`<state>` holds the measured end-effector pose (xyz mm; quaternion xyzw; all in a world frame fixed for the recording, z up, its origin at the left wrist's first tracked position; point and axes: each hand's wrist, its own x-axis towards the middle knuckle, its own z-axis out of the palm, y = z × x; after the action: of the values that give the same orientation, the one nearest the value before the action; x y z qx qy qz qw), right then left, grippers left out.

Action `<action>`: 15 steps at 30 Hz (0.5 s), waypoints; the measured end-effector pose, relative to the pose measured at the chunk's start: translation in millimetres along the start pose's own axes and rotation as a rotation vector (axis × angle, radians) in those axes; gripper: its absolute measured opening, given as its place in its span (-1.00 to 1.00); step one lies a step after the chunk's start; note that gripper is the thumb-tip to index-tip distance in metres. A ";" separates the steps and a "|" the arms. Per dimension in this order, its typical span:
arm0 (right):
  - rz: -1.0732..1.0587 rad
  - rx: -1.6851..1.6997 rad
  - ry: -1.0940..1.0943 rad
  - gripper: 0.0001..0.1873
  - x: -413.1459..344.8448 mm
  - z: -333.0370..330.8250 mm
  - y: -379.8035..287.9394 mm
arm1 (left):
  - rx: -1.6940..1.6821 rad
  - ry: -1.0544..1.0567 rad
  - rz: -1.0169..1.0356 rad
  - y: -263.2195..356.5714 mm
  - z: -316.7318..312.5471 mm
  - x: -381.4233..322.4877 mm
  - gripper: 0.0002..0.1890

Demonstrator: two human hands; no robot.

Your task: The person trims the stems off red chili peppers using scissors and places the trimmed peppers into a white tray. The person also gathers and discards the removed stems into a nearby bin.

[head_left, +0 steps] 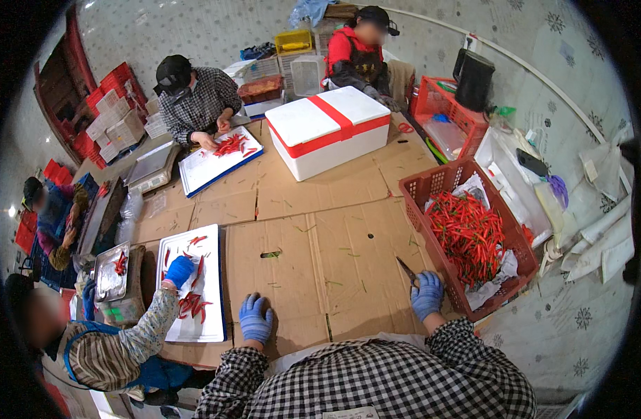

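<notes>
My left hand (255, 320), in a blue striped knit glove, lies on the cardboard table cover (294, 262) with its fingers apart and nothing in it. My right hand (427, 296), gloved alike, rests on the cardboard near the right side, with scissors (407, 269) in it, their blades pointing up and to the left. Just right of it stands a dark red plastic crate (412, 209) with paper lining and a heap of red chili peppers (464, 235). Bits of green stem are strewn over the cardboard. Left of my left hand lies a white board (195, 327) with some chilies.
A co-worker's blue-gloved hand (179, 271) is over the white board. Another person handles chilies on a second white tray (195, 175). A white foam box (331, 157) with red tape stands at the far side, near a third person. Metal scales (112, 283) stand at the left.
</notes>
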<state>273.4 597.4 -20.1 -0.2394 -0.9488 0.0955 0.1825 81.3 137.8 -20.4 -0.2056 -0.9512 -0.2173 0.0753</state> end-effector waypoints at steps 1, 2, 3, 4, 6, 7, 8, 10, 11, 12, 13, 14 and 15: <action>0.014 0.017 -0.010 -0.59 0.4 -1.4 -1.1 | 0.004 -0.004 0.008 -0.4 0.8 0.2 -0.57; 0.031 0.017 -0.021 -0.58 1.9 -3.0 -2.2 | 0.003 0.011 0.019 -0.6 1.8 0.3 -0.57; 0.050 0.026 -0.045 -0.58 4.1 -4.3 -3.7 | 0.000 0.022 0.030 -1.1 2.9 0.1 -0.57; 0.092 0.032 -0.079 -0.58 6.5 -5.9 -5.9 | 0.012 0.008 0.018 -1.6 4.1 0.0 -0.56; 0.162 0.033 -0.137 -0.56 11.6 -10.4 -11.9 | -0.007 0.014 0.035 -3.4 5.9 -0.5 -0.56; 0.181 0.042 -0.138 -0.54 14.7 -13.5 -15.4 | -0.005 0.009 0.027 -4.6 6.4 -1.0 -0.55; 0.165 -0.080 -0.128 -0.51 14.8 -17.0 -20.0 | -0.012 0.020 0.038 -5.8 6.5 -1.1 -0.55; 0.153 -0.058 -0.172 -0.50 17.0 -27.4 -24.1 | -0.033 0.016 0.044 -7.8 6.6 -0.4 -0.55; 0.128 -0.033 -0.191 -0.50 17.3 -32.6 -24.8 | -0.039 0.011 0.029 -8.9 6.2 -0.1 -0.55; 0.170 -0.040 -0.266 -0.49 15.3 -37.5 -24.7 | -0.043 0.011 0.040 -9.7 6.0 0.1 -0.55; 0.194 -0.043 -0.316 -0.48 12.8 -42.1 -23.4 | -0.044 0.009 0.038 -10.1 5.7 0.3 -0.55; 0.212 -0.050 -0.350 -0.47 11.6 -44.2 -22.0 | -0.046 0.011 0.035 -10.6 5.4 1.0 -0.55; 0.205 -0.037 -0.374 -0.46 10.7 -44.9 -20.2 | -0.046 0.015 0.037 -10.8 5.0 1.6 -0.55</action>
<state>273.8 589.3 29.6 -0.3163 -0.9384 0.1387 -0.0117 75.0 131.7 -28.6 -0.2232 -0.9415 -0.2390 0.0817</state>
